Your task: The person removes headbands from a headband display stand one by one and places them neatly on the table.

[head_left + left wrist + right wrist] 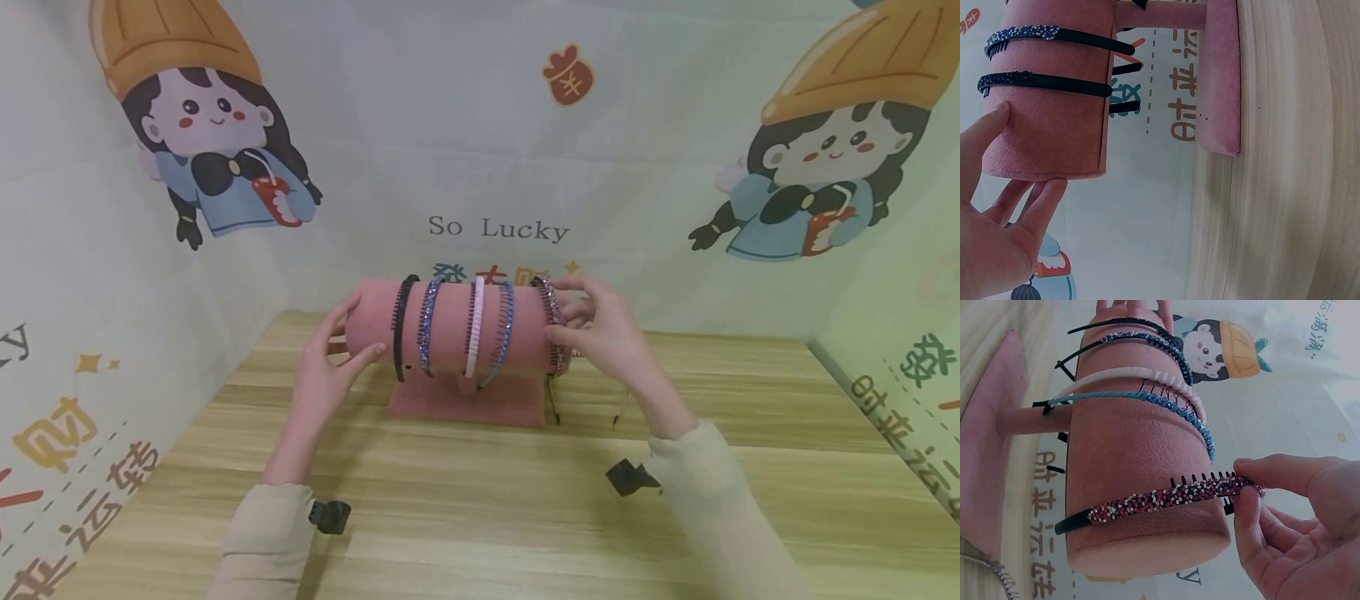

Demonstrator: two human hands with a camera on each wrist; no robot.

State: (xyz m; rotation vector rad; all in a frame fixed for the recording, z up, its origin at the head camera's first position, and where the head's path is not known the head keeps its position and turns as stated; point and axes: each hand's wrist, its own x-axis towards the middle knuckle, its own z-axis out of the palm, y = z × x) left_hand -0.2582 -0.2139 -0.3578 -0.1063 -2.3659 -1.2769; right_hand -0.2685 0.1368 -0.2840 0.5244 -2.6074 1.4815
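A pink velvet headband stand [448,325], a roll on a foot, stands upright on the table. My left hand [324,379] grips the roll's left end, thumb on the front; the left wrist view shows the fingers [1047,197] at the end face. At the roll's right end, my right hand [611,337] pinches a headband [1160,499] beaded in pink, white and black, with comb teeth, lying round the roll. Left of it sit a blue headband [507,321], a pale pink headband [475,333], a blue-and-silver beaded headband [426,329] and a black headband [400,333].
A thin headband [999,575] lies on the wooden table [465,500] behind the stand's right side, its two tips showing in the head view. A printed cloth [480,150] hangs behind and at both sides. Small black devices [330,517] sit at both sleeves.
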